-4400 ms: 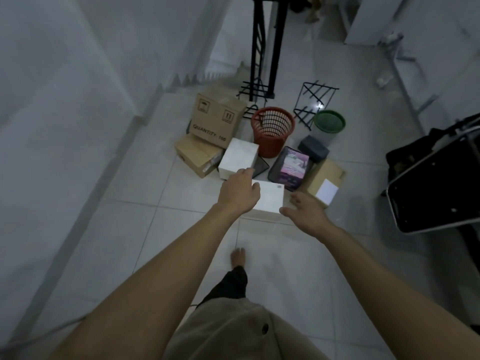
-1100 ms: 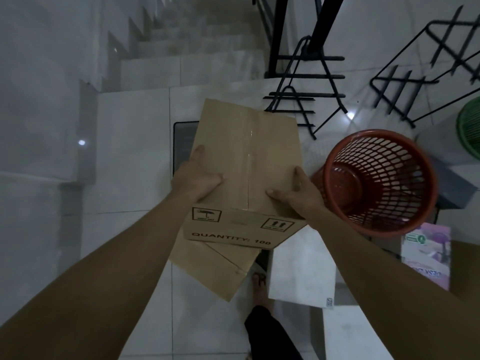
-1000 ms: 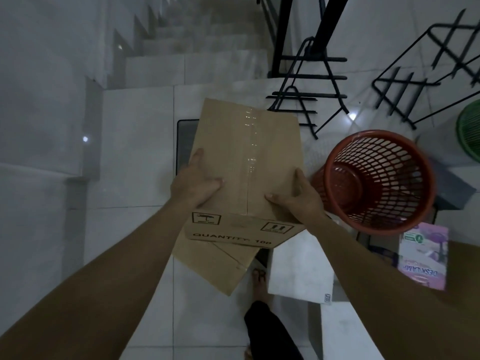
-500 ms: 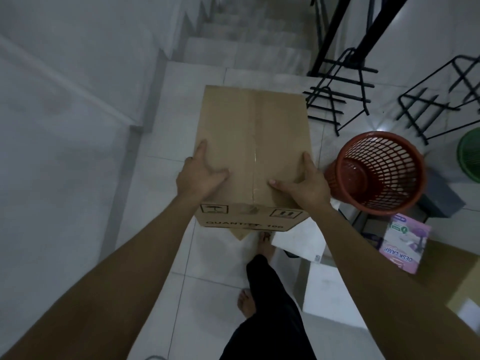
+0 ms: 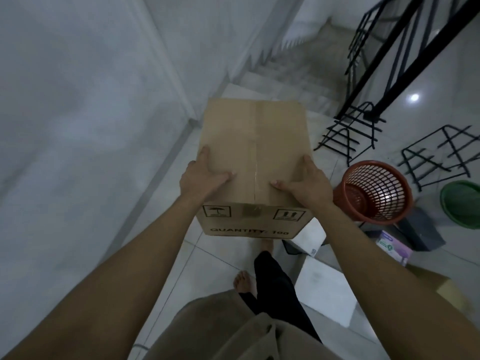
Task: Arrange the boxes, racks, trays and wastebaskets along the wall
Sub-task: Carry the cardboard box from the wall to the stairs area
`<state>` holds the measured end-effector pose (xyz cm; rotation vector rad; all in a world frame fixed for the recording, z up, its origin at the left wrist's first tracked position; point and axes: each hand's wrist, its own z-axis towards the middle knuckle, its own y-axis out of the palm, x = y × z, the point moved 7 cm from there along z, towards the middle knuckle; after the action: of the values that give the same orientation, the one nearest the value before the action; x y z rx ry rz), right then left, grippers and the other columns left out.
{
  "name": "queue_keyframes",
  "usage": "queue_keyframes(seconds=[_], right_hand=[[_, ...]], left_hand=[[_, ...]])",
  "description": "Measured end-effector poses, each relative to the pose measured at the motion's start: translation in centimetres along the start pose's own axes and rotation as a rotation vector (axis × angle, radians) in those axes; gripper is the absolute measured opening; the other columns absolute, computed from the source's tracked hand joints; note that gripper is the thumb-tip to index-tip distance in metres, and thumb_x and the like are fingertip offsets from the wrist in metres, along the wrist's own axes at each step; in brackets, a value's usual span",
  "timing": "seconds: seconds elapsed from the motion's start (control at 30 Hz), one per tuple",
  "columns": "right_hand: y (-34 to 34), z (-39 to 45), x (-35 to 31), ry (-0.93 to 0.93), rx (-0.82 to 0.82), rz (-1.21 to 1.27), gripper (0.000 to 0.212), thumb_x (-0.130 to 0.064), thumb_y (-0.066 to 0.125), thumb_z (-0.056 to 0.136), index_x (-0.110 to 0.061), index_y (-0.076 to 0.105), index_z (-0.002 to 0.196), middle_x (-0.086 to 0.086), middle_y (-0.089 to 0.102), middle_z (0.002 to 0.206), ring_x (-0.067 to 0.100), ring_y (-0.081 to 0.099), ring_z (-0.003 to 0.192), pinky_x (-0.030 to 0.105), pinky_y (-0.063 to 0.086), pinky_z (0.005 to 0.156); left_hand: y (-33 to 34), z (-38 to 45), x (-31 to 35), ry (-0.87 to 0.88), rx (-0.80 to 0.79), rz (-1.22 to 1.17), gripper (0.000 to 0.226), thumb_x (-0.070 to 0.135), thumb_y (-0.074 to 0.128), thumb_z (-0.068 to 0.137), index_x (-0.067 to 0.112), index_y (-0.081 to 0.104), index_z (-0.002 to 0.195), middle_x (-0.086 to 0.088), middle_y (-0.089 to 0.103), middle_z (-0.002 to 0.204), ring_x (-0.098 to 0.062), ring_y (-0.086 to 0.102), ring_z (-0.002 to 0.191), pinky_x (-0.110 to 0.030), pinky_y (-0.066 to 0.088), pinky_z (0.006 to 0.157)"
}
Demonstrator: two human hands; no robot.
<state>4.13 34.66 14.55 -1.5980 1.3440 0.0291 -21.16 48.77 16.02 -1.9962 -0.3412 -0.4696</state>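
I hold a large brown cardboard box marked "QUANTITY: 100" in the air in front of me, near the left wall. My left hand grips its left edge and my right hand grips its right edge, both thumbs lying on the top. To the right on the floor stand a red mesh wastebasket and a green wastebasket. Two black wire racks lie behind them.
Two white boxes, a purple box, a dark grey box and a brown box lie at the lower right. Stairs rise ahead beside a black railing. My bare feet are under the box.
I have lifted the cardboard box off the pile and carried it left toward the wall. The flat brown box beneath it is out of sight now.
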Motion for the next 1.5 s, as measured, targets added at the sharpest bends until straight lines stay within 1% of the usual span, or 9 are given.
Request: queue_keyframes(seconds=[0.2, 0.37, 0.47, 0.57, 0.63, 0.77, 0.83, 1.33, 1.5], right_hand=[[-0.1, -7.3, -2.8, -0.09, -0.008, -0.052, 0.121, -0.072, 0.078, 0.058, -0.035, 0.015, 0.154, 0.008, 0.042, 0.145, 0.03, 0.045, 0.131, 0.039, 0.041, 0.1], [1.0, -11.4, -4.6, -0.18, -0.052, -0.136, 0.129, -0.083, 0.072, 0.051, -0.034, 0.013, 0.155, 0.006, 0.044, 0.146, 0.03, 0.045, 0.131, 0.042, 0.042, 0.102], [2.0, -14.0, -5.0, -0.232, -0.086, -0.166, 0.129, -0.083, 0.071, 0.051, -0.036, 0.013, 0.155, 0.006, 0.042, 0.148, 0.03, 0.045, 0.132, 0.041, 0.042, 0.102], [2.9, -17.1, -4.9, -0.313, -0.111, -0.207, 0.124, -0.079, 0.072, 0.057, -0.034, 0.012, 0.155, 0.008, 0.039, 0.15, 0.032, 0.043, 0.133, 0.042, 0.04, 0.104], [3.2, -19.4, -4.7, -0.367, -0.133, -0.203, 0.124, -0.077, 0.074, 0.057, -0.033, 0.013, 0.156, 0.007, 0.04, 0.15, 0.03, 0.043, 0.134, 0.042, 0.04, 0.105], [4.1, -24.4, -4.5, -0.471, -0.199, -0.181, 0.129, -0.08, 0.074, 0.05, -0.034, 0.016, 0.155, 0.001, 0.042, 0.151, 0.025, 0.042, 0.136, 0.039, 0.04, 0.109], [5.0, -27.0, -4.9, -0.514, -0.245, -0.191, 0.127, -0.076, 0.077, 0.053, -0.032, 0.016, 0.156, -0.001, 0.041, 0.152, 0.022, 0.042, 0.136, 0.036, 0.037, 0.108], [17.8, -45.1, -8.1, -0.822, -0.47, -0.388, 0.125, -0.077, 0.076, 0.054, -0.03, 0.021, 0.155, 0.0, 0.043, 0.151, 0.024, 0.044, 0.136, 0.037, 0.038, 0.107], [22.6, -51.9, -7.8, -0.892, -0.542, -0.423, 0.125, -0.078, 0.075, 0.055, -0.029, 0.02, 0.156, 0.0, 0.041, 0.152, 0.024, 0.042, 0.137, 0.038, 0.037, 0.109]], left_hand=[[-4.2, -7.9, -3.2, -0.014, 0.101, -0.042, 0.107, 0.074, 0.066, 0.067, 0.034, 0.015, 0.153, -0.004, 0.043, 0.149, -0.03, 0.044, 0.133, -0.044, 0.041, 0.102], [-6.0, -13.2, -7.1, -0.122, 0.149, -0.092, 0.11, 0.075, 0.067, 0.066, 0.036, 0.014, 0.154, -0.008, 0.042, 0.149, -0.032, 0.047, 0.131, -0.042, 0.041, 0.102], [-6.6, -17.3, -9.1, -0.139, 0.215, -0.111, 0.108, 0.071, 0.068, 0.071, 0.031, 0.014, 0.155, -0.006, 0.041, 0.151, -0.03, 0.044, 0.134, -0.042, 0.04, 0.103], [-6.8, -22.1, -10.9, -0.173, 0.29, -0.143, 0.105, 0.07, 0.066, 0.073, 0.03, 0.015, 0.156, -0.003, 0.042, 0.151, -0.028, 0.045, 0.133, -0.041, 0.04, 0.104], [-6.7, -25.6, -12.0, -0.208, 0.337, -0.158, 0.105, 0.071, 0.065, 0.072, 0.032, 0.015, 0.155, -0.003, 0.043, 0.15, -0.028, 0.047, 0.131, -0.04, 0.042, 0.102], [-6.3, -32.7, -14.5, -0.272, 0.406, -0.22, 0.105, 0.069, 0.066, 0.072, 0.031, 0.015, 0.155, -0.004, 0.042, 0.151, -0.029, 0.047, 0.131, -0.04, 0.042, 0.103], [-6.2, -36.0, -16.2, -0.316, 0.431, -0.244, 0.106, 0.071, 0.066, 0.071, 0.031, 0.015, 0.155, -0.004, 0.041, 0.151, -0.029, 0.046, 0.132, -0.04, 0.041, 0.104], [-7.1, -58.4, -30.8, -0.653, 0.658, -0.402, 0.109, 0.072, 0.066, 0.067, 0.028, 0.017, 0.154, -0.004, 0.042, 0.151, -0.03, 0.046, 0.132, -0.046, 0.044, 0.106], [-6.6, -65.4, -36.0, -0.754, 0.716, -0.422, 0.104, 0.069, 0.067, 0.071, 0.031, 0.018, 0.155, -0.002, 0.041, 0.152, -0.029, 0.046, 0.133, -0.041, 0.041, 0.104]])
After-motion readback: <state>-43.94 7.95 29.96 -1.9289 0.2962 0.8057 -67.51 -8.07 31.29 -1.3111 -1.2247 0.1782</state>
